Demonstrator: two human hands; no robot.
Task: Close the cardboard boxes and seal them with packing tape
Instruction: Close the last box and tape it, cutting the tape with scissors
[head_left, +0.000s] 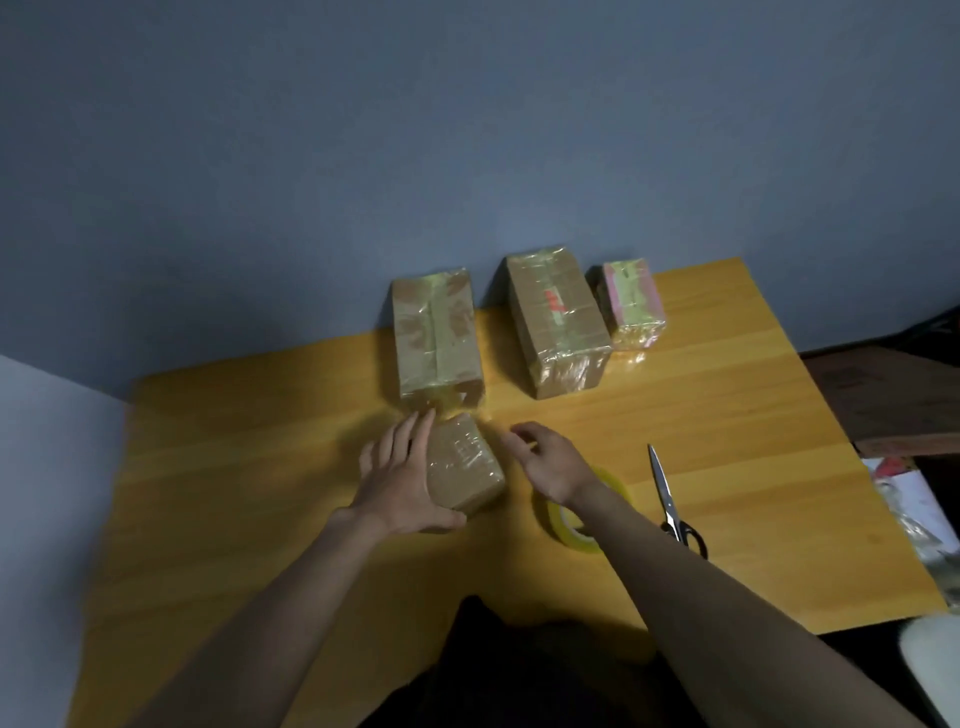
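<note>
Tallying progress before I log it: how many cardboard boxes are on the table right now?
4. Three taped boxes stand along the wall: left box, middle box, small right box. The fourth box sits under the left hand. None seems hidden.

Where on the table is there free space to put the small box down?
Bare wood lies left of the left hand on the small box, and right of the scissors. It is crowded between the tape roll, scissors and the right hand.
</note>
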